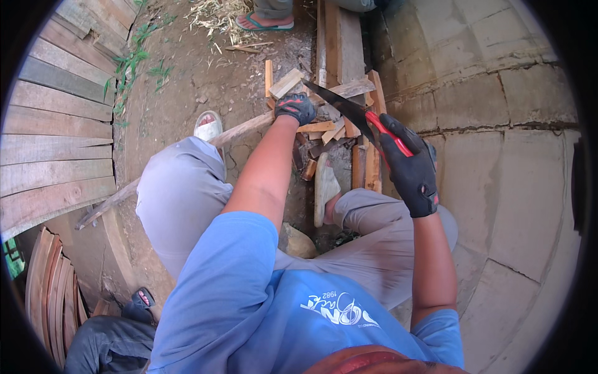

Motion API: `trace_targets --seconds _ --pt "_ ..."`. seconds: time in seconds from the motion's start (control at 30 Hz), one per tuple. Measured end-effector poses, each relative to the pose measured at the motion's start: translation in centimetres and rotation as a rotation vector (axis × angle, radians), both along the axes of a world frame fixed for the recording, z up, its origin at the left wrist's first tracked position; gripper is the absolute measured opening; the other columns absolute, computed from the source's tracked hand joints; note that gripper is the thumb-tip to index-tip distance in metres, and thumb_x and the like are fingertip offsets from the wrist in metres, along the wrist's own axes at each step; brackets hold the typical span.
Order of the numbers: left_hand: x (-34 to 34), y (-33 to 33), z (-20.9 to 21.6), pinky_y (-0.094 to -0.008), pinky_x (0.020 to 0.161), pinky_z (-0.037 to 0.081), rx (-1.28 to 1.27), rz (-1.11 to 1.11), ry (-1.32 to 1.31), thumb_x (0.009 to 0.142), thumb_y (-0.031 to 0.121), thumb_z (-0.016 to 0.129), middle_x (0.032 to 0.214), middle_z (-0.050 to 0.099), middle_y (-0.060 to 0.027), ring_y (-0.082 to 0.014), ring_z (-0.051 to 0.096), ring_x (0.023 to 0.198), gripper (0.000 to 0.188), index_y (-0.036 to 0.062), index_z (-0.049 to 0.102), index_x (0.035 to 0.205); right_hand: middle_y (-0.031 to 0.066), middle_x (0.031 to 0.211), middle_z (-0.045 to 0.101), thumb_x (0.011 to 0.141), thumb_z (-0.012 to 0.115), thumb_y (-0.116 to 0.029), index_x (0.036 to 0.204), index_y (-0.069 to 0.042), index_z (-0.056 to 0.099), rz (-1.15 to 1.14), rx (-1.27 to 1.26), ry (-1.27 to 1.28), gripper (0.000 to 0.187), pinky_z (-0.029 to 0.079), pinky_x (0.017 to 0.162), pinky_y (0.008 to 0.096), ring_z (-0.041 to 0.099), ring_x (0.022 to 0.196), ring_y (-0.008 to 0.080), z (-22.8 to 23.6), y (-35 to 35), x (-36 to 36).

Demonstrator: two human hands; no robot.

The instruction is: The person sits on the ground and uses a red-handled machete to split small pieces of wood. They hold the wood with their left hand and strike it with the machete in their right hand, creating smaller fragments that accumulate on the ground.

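Observation:
My left hand (296,108), in a dark glove with red marks, is closed around a long wooden strip (244,128). The strip slants from the lower left ground, past my knee, up to a pile of offcuts. In my black-gloved right hand (410,159) is the red handle of a handsaw (346,108). Its dark blade points up and left, crossing over the strip just right of my left hand; whether the teeth touch the wood I cannot tell. Beneath the blade lie several short wood offcuts (317,126).
Long timber pieces (341,43) lie beyond the offcuts. A block wall (473,106) rises on the right, a plank wall (59,140) on the left. Another person's sandaled foot (266,22) is near wood shavings (215,15); another person's dark-trousered leg (112,343) shows lower left. A stone (297,242) lies between my legs.

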State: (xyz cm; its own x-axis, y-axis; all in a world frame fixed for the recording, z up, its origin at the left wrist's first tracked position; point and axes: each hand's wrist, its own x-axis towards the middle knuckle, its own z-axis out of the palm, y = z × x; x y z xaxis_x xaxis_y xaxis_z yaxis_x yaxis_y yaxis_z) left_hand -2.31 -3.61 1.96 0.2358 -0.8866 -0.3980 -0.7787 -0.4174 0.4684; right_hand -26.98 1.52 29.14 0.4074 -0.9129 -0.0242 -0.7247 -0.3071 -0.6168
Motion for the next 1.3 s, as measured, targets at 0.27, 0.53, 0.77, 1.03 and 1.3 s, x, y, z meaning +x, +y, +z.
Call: trace_targets --seconds 0.27,0.53,0.77,1.03,1.3 --pt "-0.7 0.7 -0.8 -0.0513 0.107 0.055 -0.074 -0.01 -0.102 0.094 0.03 0.057 0.134 0.071 -0.0236 -0.0395 0.07 0.125 0.046 0.0047 0.071 0.13 0.0194 0.121 0.078 0.101 0.069 -0.023 0.137 -0.011 0.074 -0.005 -0.041 0.0 0.038 0.057 0.096 0.044 0.075 0.109 0.0369 -2.2 3.5 -1.2" --pt "-0.8 0.3 -1.4 -0.049 0.102 0.058 -0.115 0.006 -0.095 0.092 0.03 0.059 0.127 0.076 -0.0218 -0.037 0.073 0.119 0.042 0.006 0.077 0.122 0.0173 0.123 0.079 0.102 0.07 -0.018 0.138 -0.008 0.073 -0.041 0.049 0.056 0.038 0.057 0.097 0.0398 0.077 0.11 0.0301 1.5 5.5 -0.1" --pt "-0.7 0.1 -0.7 -0.0498 0.105 0.056 -0.049 -0.043 -0.058 0.093 0.027 0.058 0.133 0.072 -0.0239 -0.039 0.071 0.124 0.044 0.0042 0.072 0.128 0.0193 0.123 0.078 0.101 0.071 -0.021 0.137 -0.01 0.074 -0.111 0.146 0.077 0.038 0.057 0.097 0.0412 0.076 0.109 0.0346 3.9 6.0 -1.1" --pt "-0.6 0.3 -0.6 -0.0492 0.103 0.058 -0.066 -0.005 -0.06 0.092 0.027 0.061 0.131 0.074 -0.0224 -0.0374 0.072 0.122 0.041 0.0045 0.075 0.123 0.0217 0.125 0.076 0.102 0.067 -0.031 0.139 -0.013 0.073 0.089 -0.099 0.053 0.042 0.055 0.102 0.0452 0.072 0.117 0.0379 -8.9 -1.9 5.8" --pt "-0.2 0.2 -0.2 -0.0496 0.107 0.056 -0.063 -0.06 -0.049 0.095 0.026 0.055 0.136 0.071 -0.0243 -0.0377 0.071 0.125 0.046 0.0001 0.073 0.129 0.0206 0.125 0.077 0.101 0.069 -0.032 0.139 -0.013 0.074 0.031 -0.002 -0.102 0.042 0.055 0.103 0.0431 0.073 0.118 0.0358 -13.6 -5.2 7.1"
